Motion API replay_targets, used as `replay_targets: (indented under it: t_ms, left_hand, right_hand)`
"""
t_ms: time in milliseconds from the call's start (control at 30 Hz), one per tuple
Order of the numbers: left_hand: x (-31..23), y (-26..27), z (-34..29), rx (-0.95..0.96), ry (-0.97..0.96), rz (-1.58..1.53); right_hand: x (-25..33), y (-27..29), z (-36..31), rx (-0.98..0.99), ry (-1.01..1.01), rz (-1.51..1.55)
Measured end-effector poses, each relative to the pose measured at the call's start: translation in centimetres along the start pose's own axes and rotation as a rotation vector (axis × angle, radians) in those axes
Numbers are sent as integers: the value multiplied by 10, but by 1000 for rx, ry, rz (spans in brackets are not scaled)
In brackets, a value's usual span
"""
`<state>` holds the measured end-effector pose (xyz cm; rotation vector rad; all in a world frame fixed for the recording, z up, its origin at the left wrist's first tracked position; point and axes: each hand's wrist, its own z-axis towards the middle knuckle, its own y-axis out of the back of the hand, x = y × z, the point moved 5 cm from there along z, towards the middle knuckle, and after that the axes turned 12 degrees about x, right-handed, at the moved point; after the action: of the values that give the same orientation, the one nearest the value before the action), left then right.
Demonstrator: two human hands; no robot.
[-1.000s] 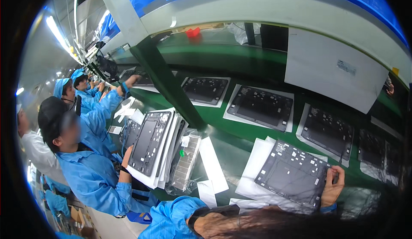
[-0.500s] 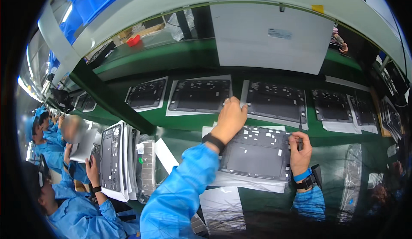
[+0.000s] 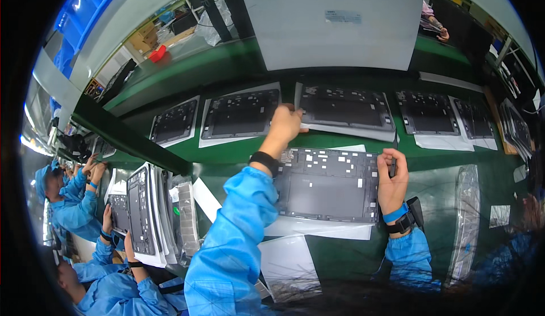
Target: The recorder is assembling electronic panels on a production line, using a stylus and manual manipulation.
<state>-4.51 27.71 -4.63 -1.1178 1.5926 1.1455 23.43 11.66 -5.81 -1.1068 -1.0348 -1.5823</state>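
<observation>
My left hand (image 3: pixel 284 125) reaches to the far row and pinches the near left corner of a dark tablet-like panel (image 3: pixel 346 107) that lies on pale sheeting. Small white pads dot this panel. Closer to me, a similar dark grey panel (image 3: pixel 323 194) rests on white sheets (image 3: pixel 335 228), partly covered by my left forearm. At its right edge, my right hand (image 3: pixel 393 181) has its fingers curled around a slim dark pointed tool (image 3: pixel 396 141). The tool's tip points away from me; its exact kind is unclear.
More dark panels (image 3: pixel 241 114) line the green conveyor (image 3: pixel 221 152). Left stands a stack of panels and sheets (image 3: pixel 149 216), beside co-workers in blue (image 3: pixel 113 279). A clear plastic strip (image 3: pixel 465 225) lies right. A green post (image 3: pixel 130 137) slants across; a white board (image 3: pixel 335 23) stands behind.
My left hand has moved from beside the far panel onto its near left corner and gripped it. My right hand stays at the near panel's right edge with the tool. The view has shifted.
</observation>
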Motion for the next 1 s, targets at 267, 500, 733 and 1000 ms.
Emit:
replay_targets:
  t_ms: [267, 500, 733, 1000]
  left_hand:
    - [-12, 46, -113, 61, -62, -161]
    - [46, 28, -220, 95, 74, -388]
    - [43, 30, -222, 34, -88, 114]
    - [0, 44, -300, 159, -280, 614]
  right_hand:
    - [4, 20, 3, -195, 122, 188]
    - [3, 32, 7, 24, -149, 474]
    - [-15, 30, 10, 177, -76, 21]
    - [53, 31, 0, -17, 289, -402]
